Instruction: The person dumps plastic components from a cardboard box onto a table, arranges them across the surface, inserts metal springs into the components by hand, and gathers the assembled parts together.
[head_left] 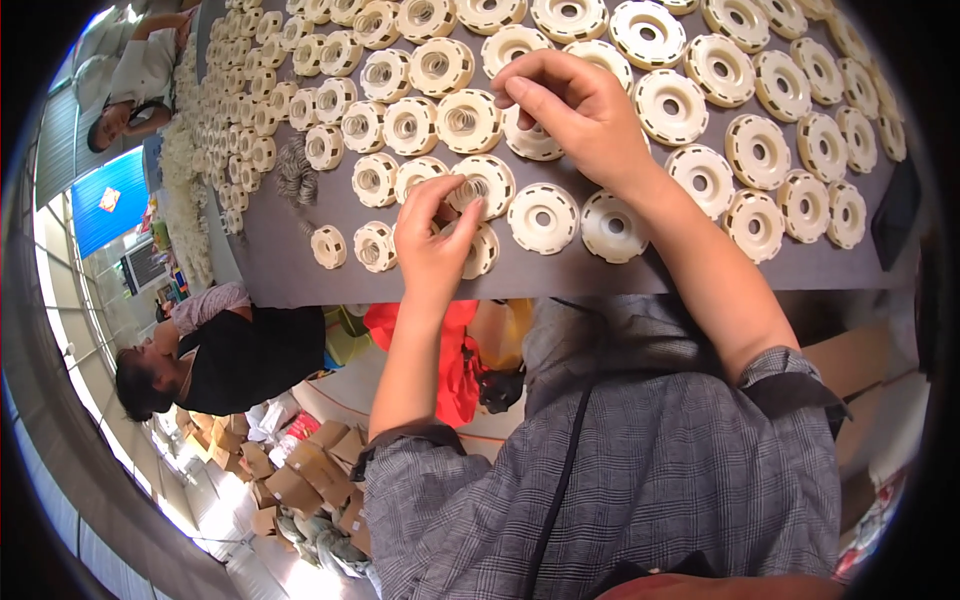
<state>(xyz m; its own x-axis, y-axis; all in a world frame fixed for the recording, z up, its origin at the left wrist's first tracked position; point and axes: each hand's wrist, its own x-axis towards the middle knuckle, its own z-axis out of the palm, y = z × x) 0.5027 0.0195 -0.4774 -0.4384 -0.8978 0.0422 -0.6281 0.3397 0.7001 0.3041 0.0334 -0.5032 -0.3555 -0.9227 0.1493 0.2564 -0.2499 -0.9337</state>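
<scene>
Left hand point(432, 240): fingertips pinched on a small metal spring point(470, 190) seated in a cream plastic disc point(482, 184) near the table's front edge.
Right hand point(575, 110): fingers curled, tips closed over another disc point(530, 140) further back; whether it holds a spring, cannot tell.
Handling: discs look light, rigid and smooth, best taken by the toothed rim; springs look tiny, springy and easily dropped.
Table point(640, 270): grey top, rows of discs, some with springs.
Containers: cardboard boxes point(300, 480) on the floor, contents unclear.

Matt cream plastic discs point(541, 217) on a smooth grey tabletop point(290, 270)
</scene>
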